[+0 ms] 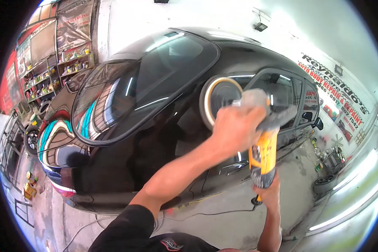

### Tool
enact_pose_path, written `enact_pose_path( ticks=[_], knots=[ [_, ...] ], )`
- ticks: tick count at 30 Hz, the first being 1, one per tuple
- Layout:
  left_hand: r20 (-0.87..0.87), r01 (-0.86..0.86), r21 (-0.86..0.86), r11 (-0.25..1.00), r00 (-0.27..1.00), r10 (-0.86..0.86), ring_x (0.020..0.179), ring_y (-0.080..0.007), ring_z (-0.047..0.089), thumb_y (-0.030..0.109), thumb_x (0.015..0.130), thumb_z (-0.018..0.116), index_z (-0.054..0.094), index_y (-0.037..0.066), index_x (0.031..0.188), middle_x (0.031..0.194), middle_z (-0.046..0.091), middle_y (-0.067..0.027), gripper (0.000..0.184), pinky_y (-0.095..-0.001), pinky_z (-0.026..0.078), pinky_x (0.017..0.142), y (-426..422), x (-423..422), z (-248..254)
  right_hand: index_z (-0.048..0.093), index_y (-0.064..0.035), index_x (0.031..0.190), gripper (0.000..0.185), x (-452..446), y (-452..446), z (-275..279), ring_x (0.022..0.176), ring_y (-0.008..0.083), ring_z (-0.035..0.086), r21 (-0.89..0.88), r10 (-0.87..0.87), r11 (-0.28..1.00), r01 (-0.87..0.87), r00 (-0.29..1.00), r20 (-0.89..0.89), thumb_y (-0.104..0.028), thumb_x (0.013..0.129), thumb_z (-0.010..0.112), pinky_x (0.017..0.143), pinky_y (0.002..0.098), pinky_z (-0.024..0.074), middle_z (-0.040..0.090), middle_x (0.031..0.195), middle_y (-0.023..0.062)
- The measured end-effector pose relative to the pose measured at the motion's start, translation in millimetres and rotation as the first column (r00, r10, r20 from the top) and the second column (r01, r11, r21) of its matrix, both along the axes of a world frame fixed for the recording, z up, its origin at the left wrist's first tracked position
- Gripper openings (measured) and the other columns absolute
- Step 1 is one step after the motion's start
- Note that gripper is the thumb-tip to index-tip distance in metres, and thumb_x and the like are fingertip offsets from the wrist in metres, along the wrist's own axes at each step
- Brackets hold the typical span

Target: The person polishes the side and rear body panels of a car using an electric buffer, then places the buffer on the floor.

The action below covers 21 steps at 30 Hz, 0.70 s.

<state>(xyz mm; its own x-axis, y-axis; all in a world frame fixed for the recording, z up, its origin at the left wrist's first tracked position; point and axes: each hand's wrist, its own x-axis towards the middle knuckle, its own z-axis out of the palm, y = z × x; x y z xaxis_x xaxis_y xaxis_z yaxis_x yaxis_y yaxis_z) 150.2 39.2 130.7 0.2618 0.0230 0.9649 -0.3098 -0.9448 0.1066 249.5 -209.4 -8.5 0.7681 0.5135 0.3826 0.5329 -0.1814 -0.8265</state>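
Observation:
A yellow and black polisher with a round pad is held between my two hands. My left hand is wrapped over the polisher's grey head, beside the pad. Lower down, my right hand grips the rear end of the body, where a power cord comes out. The pad is up at the glossy black car's rear pillar, between the rear window and the side windows. Whether it presses on the paint is hard to tell. My left forearm crosses in front of the rear side panel.
The power cord trails over the concrete floor below the car. Shelves with several bottles stand at the far left, near a loose wheel. Tires lie at the right, by a white wall with painted lettering.

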Motion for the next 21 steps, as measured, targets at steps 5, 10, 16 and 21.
enact_pose_path(
  ticks=[5, 10, 16, 21],
  knots=[
    [0.057, -0.021, 0.033, 0.999, 0.998, 0.019, 0.053, -0.0256, 0.057, 0.009, 0.066, 0.085, 0.069, 0.009, 0.079, 0.064, 0.058, -0.0047, 0.02, -0.0361, 0.045, 0.051, -18, -37, -40, 0.045, 0.0021, 0.133, 0.082, -12, -10, -33, 0.104, 0.0213, 0.064, -0.08, 0.039, 0.996, -0.041, 0.999, -0.029, -0.006, 0.063, 0.086, 0.094, 0.037, 0.0514, 0.067, 0.113, 0.0134],
    [0.132, -0.027, 0.067, 0.997, 0.991, 0.018, 0.051, -0.025, 0.055, 0.012, 0.067, 0.086, 0.067, 0.008, 0.077, 0.064, 0.057, -0.0053, 0.022, -0.0365, 0.043, 0.05, -24, 11, -17, 0.048, -0.001, 0.13, 0.074, 28, -6, -18, 0.1, 0.0235, 0.065, -0.009, 0.009, 1.0, -0.009, 1.0, 0.02, -0.006, 0.065, 0.084, 0.091, 0.0373, 0.0515, 0.067, 0.106, 0.0126],
    [0.157, -0.132, 0.073, 0.989, 0.98, 0.119, 0.052, -0.0259, 0.054, 0.009, 0.068, 0.083, 0.065, 0.008, 0.078, 0.065, 0.057, -0.0057, 0.021, -0.0358, 0.043, 0.05, -45, 71, 4, 0.044, 0.0009, 0.133, 0.078, 103, -11, -2, 0.101, 0.0231, 0.064, 0.014, 0.067, 0.998, -0.068, 0.997, 0.04, -0.002, 0.065, 0.083, 0.09, 0.0369, 0.052, 0.064, 0.111, 0.0135],
    [0.187, -0.262, 0.049, 0.964, 0.95, 0.248, 0.046, -0.021, 0.05, 0.003, 0.064, 0.086, 0.062, 0.005, 0.073, 0.059, 0.053, -0.0052, 0.026, -0.0325, 0.039, 0.045, -79, 58, -27, 0.043, 0.0018, 0.138, 0.086, 141, -34, -6, 0.107, 0.0249, 0.064, -0.128, 0.225, 0.967, -0.221, 0.974, 0.019, -0.007, 0.065, 0.086, 0.094, 0.039, 0.0517, 0.065, 0.115, 0.017]
  ],
)
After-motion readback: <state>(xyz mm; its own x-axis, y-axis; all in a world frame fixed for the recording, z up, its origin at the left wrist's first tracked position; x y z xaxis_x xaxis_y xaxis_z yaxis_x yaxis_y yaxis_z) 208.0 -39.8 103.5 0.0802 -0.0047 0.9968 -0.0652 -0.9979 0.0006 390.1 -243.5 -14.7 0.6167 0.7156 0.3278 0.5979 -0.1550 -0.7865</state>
